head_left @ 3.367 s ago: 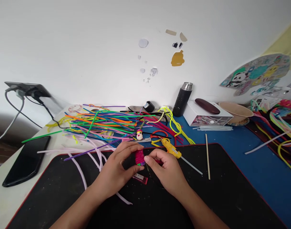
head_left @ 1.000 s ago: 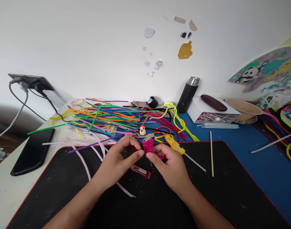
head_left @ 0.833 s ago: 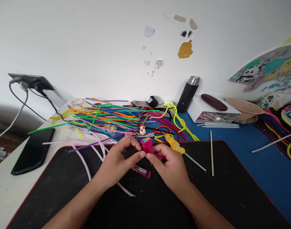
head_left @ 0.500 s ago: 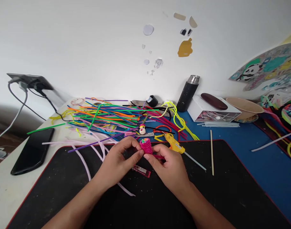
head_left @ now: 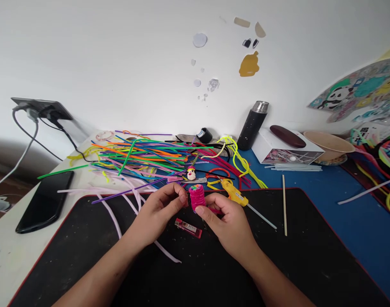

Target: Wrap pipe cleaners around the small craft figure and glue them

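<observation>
A small coiled pink pipe-cleaner piece point(head_left: 197, 196) with coloured bits at its top sits upright between my two hands over the black mat point(head_left: 86, 251). My left hand point(head_left: 156, 213) pinches its left side with fingertips closed. My right hand point(head_left: 228, 224) grips its lower right side, thumb against the coil. A red lighter point(head_left: 188, 227) lies on the mat just below the hands. A yellow glue gun point(head_left: 235, 195) lies right behind my right hand.
A heap of coloured pipe cleaners point(head_left: 140, 160) spreads behind the mat, with a small doll head point(head_left: 191, 173) and red scissors point(head_left: 214, 175). A black phone point(head_left: 44, 200) lies left. A black flask point(head_left: 253, 125), white box point(head_left: 286, 151), bowl point(head_left: 329, 146) and wooden stick point(head_left: 283, 204) stand right.
The pink coil has stayed between both hands and turned a little. My left fingers have shifted up off the lighter, which now shows fully on the mat.
</observation>
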`<act>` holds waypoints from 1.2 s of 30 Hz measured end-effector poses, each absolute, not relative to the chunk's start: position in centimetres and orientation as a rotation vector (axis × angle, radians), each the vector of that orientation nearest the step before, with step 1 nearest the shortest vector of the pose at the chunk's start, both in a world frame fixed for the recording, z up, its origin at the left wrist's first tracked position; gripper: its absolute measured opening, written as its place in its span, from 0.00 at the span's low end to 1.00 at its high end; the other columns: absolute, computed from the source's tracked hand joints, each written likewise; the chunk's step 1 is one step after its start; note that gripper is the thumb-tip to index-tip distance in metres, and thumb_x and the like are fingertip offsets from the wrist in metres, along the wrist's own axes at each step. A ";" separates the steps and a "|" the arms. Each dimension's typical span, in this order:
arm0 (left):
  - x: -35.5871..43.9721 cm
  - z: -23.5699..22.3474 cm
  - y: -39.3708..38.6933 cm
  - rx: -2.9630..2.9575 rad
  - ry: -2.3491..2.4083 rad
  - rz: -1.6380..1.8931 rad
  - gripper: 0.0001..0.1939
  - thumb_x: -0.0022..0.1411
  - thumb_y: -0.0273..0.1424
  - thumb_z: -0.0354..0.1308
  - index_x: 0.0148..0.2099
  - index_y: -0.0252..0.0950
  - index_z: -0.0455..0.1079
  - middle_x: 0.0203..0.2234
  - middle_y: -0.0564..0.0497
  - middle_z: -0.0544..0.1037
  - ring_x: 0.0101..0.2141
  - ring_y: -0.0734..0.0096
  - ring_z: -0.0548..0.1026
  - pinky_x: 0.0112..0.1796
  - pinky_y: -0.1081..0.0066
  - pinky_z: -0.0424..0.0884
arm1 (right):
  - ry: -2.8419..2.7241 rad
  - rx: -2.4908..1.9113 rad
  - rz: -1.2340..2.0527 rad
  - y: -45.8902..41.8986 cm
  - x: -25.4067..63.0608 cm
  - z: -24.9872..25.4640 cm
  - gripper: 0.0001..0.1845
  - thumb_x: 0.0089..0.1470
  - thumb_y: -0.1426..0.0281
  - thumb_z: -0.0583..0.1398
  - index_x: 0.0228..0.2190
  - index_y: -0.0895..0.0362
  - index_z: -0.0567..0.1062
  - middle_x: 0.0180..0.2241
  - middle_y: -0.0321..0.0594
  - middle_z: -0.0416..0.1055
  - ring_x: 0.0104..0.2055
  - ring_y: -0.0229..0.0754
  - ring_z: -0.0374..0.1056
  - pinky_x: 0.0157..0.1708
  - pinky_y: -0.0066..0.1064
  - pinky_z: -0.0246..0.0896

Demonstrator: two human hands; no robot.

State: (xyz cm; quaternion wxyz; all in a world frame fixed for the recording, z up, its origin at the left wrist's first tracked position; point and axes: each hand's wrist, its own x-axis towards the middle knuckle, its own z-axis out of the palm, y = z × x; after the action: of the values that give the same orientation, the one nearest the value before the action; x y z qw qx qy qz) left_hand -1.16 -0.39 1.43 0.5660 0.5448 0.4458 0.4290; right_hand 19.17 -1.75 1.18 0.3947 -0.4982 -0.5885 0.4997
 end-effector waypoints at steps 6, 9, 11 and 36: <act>-1.2 1.0 -0.3 1.450 1.239 0.876 0.15 0.71 0.43 0.53 0.34 0.40 0.65 0.25 0.57 0.65 0.29 0.67 0.64 0.32 0.68 0.61 | -1.329 -1.202 1.378 -1.4 19.6 0.6 0.19 0.58 0.52 0.69 0.33 0.56 0.80 0.24 0.34 0.70 0.25 0.37 0.62 0.25 0.28 0.57; -0.8 0.7 -0.6 1.687 1.325 0.740 0.18 0.73 0.43 0.49 0.31 0.41 0.61 0.24 0.57 0.65 0.27 0.67 0.64 0.31 0.68 0.59 | -1.247 -1.152 1.475 -1.2 19.7 0.3 0.25 0.56 0.46 0.70 0.32 0.56 0.79 0.21 0.30 0.62 0.21 0.33 0.52 0.20 0.27 0.47; -0.5 0.5 -0.7 1.811 1.341 0.675 0.18 0.74 0.41 0.47 0.30 0.41 0.59 0.23 0.57 0.64 0.26 0.68 0.64 0.30 0.68 0.58 | -1.216 -1.137 1.518 -1.1 19.6 0.4 0.28 0.54 0.44 0.70 0.31 0.57 0.78 0.20 0.27 0.57 0.19 0.31 0.46 0.19 0.26 0.41; -0.7 -0.8 -0.3 1.962 1.449 0.750 0.23 0.77 0.40 0.48 0.27 0.40 0.61 0.20 0.57 0.66 0.22 0.69 0.66 0.28 0.68 0.57 | -1.061 -1.052 1.667 -1.3 19.0 0.3 0.28 0.52 0.45 0.73 0.29 0.57 0.74 0.17 0.21 0.48 0.17 0.28 0.39 0.17 0.24 0.36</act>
State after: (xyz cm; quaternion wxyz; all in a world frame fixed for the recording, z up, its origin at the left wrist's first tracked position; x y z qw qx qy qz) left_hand -0.73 -0.34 -0.84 0.2905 0.7358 0.5434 0.2811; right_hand 18.96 -1.31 0.30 0.4365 -0.4229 -0.4264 0.6699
